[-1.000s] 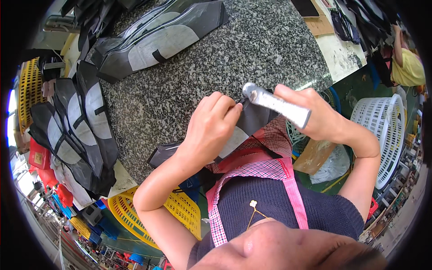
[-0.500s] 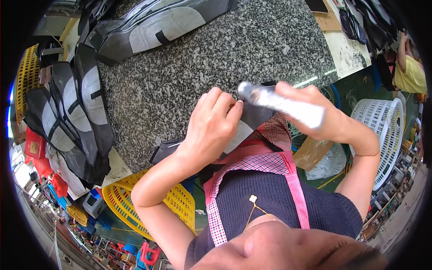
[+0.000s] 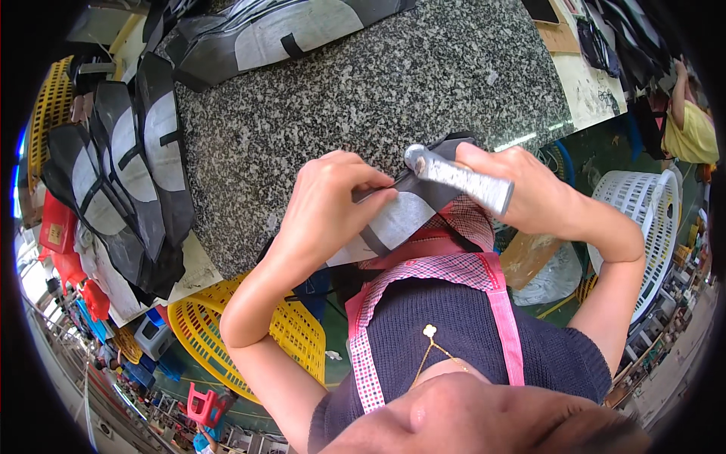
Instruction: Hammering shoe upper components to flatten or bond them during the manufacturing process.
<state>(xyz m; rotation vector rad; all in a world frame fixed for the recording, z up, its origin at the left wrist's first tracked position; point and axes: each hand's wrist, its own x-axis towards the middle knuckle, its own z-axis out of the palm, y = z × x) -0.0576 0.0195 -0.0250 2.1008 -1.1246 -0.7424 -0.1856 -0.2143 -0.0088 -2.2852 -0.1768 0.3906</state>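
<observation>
A curved black piece with a pale grey panel [image 3: 401, 219] lies over the near edge of the speckled stone slab [image 3: 363, 98], partly hanging toward my apron. My left hand [image 3: 321, 204] is closed on its far edge, thumb and forefinger pinching the black border. In my right hand [image 3: 533, 189] is a hammer [image 3: 461, 175] with a silvery, worn surface, its rounded end just above the piece's border, right of my left fingertips. Whether it touches the border I cannot tell. My left hand and forearm cover the piece's left end.
Similar black and grey pieces [image 3: 295, 41] lie stacked at the slab's far left, with several more [image 3: 125, 178] on the left. A yellow basket [image 3: 215, 333] stands below left, a white basket [image 3: 639, 219] at right. Another person in yellow [image 3: 690, 132] is at far right.
My left hand has shifted left and nearer to me, baring more of the grey panel. The hammer, smeared before, now shows sharply, lower and less stretched; my right hand has moved slightly left.
</observation>
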